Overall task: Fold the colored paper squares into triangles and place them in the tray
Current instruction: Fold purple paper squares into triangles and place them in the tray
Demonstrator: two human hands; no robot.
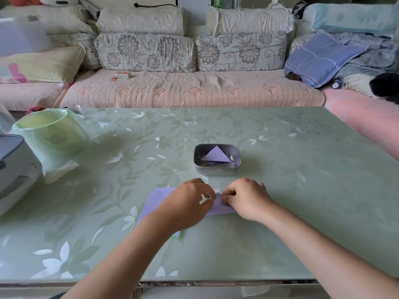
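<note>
A small metal tray (217, 169) stands in the middle of the green table, with one folded lilac triangle (217, 157) inside. Just in front of it, my left hand (190, 203) and my right hand (246, 197) meet over a lilac paper sheet (220, 209). Both hands pinch its upper corner between curled fingers. Under my left wrist lies a stack of paper squares (154, 201), lilac on top, with a green edge showing at its near corner. Much of the sheet and stack is hidden by my hands.
A pale green cylindrical container (50, 130) and a grey-white appliance (13, 160) stand at the table's left, with a crumpled tissue (59, 170) beside them. A sofa with cushions runs behind the table. The table's near edge (194, 282) is close below my forearms.
</note>
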